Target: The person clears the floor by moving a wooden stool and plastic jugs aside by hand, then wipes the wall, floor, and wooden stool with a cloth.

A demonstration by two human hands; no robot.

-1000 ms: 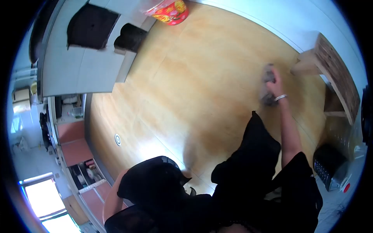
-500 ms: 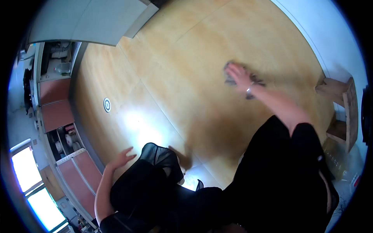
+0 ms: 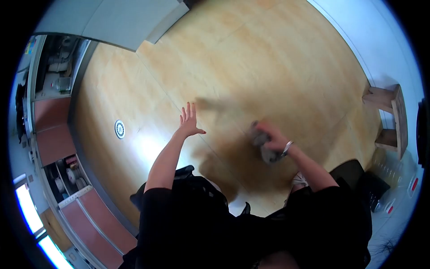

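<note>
My right hand (image 3: 275, 136), with a silver bracelet at the wrist, is closed round a crumpled grey cloth (image 3: 270, 155). The cloth hangs out past my fingers on both sides and is a little blurred; whether it touches the tan tiled floor (image 3: 251, 54) I cannot tell. To the left of it, my left hand (image 3: 190, 122) reaches forward over the floor with its fingers spread, holding nothing. Below both hands are my knees in black clothing, and part of a shoe (image 3: 299, 180) shows under the right arm.
A round floor drain (image 3: 119, 129) lies at left. Pink-fronted cabinets (image 3: 54, 145) with open shelves line the left side, and a pale cabinet (image 3: 112, 22) stands at upper left. On the right are a wooden stool (image 3: 398, 121) by the white wall and clear plastic bottles (image 3: 389, 170).
My right hand has pulled the cloth back towards me and slightly left. My left hand has risen from beside my knee and moved forward and right, fingers spread.
</note>
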